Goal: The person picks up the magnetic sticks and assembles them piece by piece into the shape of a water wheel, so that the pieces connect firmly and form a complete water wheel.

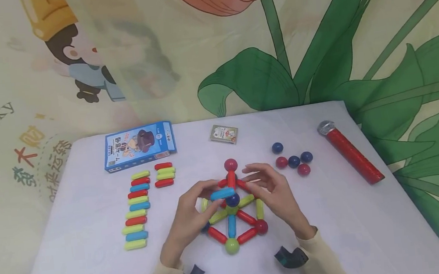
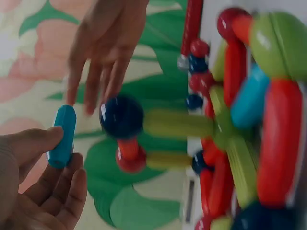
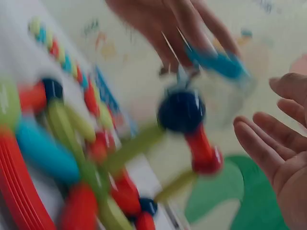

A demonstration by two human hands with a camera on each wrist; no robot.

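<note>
Between thumb and fingers, my left hand (image 1: 189, 215) pinches a blue magnetic rod (image 1: 222, 194), which the left wrist view shows apart from the nearby dark blue ball (image 2: 122, 117). That ball tops an upright yellow-green rod (image 2: 177, 124) on a structure of rods and balls. A red rod (image 1: 231, 180) links it to a red ball (image 1: 230, 165). The base has red rods (image 1: 247, 236), a green ball (image 1: 232, 246) and a red ball (image 1: 261, 227) around a centre ball. My right hand (image 1: 274, 193) is beside the structure's right side, fingers loosely bent, holding nothing.
Loose rods (image 1: 135, 214) lie in two columns on the left of the white table (image 1: 96, 254). Several red and blue balls (image 1: 294, 161) lie at the right. A blue game box (image 1: 139, 147), a small card box (image 1: 224, 134) and a red microphone-shaped tube (image 1: 350, 153) stand farther out.
</note>
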